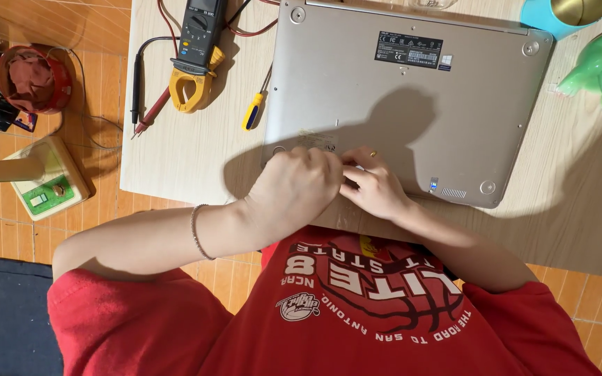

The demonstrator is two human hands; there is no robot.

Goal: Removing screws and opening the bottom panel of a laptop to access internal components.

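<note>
My left hand [294, 188] is curled into a loose fist and my right hand [374, 186] is pinched narrow; they meet at the near edge of the silver laptop [412, 97], which lies underside up on the wooden desk [175, 153]. Whether they grip anything, I cannot tell. A yellow-handled screwdriver [253, 111] lies just left of the laptop, beside a clamp meter [196, 56].

The person wears a red short-sleeved T-shirt [357, 313] with a round basketball print and curved white lettering across the chest, plus a small white badge beside that print. Both forearms are bare below the sleeves. A thin beaded bracelet [196, 233] circles the left wrist, just behind the left hand [294, 188]. The right hand [374, 184] carries a slim gold ring [373, 154].
</note>
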